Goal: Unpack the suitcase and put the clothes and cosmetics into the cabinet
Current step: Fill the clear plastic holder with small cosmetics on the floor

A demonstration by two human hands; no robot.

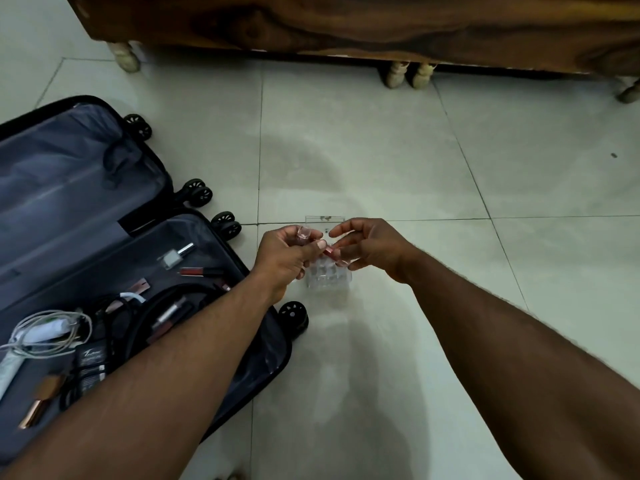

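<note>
From the head camera I look down on a floor (pixel 381 150) of large pale tiles with thin dark joints. Along the top stands a piece of dark wooden furniture (pixel 346 26) on short, pale turned legs (pixel 408 74); whether it is the cabinet I cannot tell.

At my left the black suitcase (pixel 104 237) lies open on the floor, both halves flat, its wheels (pixel 225 225) turned toward the middle of the room. The grey lining shows in the far half. In the near half there are loose things: a small clear bottle with a silver cap (pixel 176 256), a dark red lip gloss tube (pixel 201 271) that lies almost level from left to right, white cables (pixel 48 330), a black cable (pixel 152 306), a black charger block (pixel 90 362) and a rose-gold lipstick (pixel 34 412) whose long axis runs from lower left to upper right.

Just beside the suitcase's right edge, on the floor under my hands, stands a clear plastic organizer (pixel 327 275) with small square compartments. Its taller back wall points away from me, toward the furniture.

My left hand (pixel 287 258) is curled and pinches a small pinkish cosmetic piece (pixel 304 233) between thumb and fingers, its end pointing up and away from me. My right hand (pixel 367 247) is curled too, and its fingertips pinch a small reddish piece (pixel 329 251) over the organizer, close to my left thumb. What these two pieces are exactly is too small to tell.
</note>
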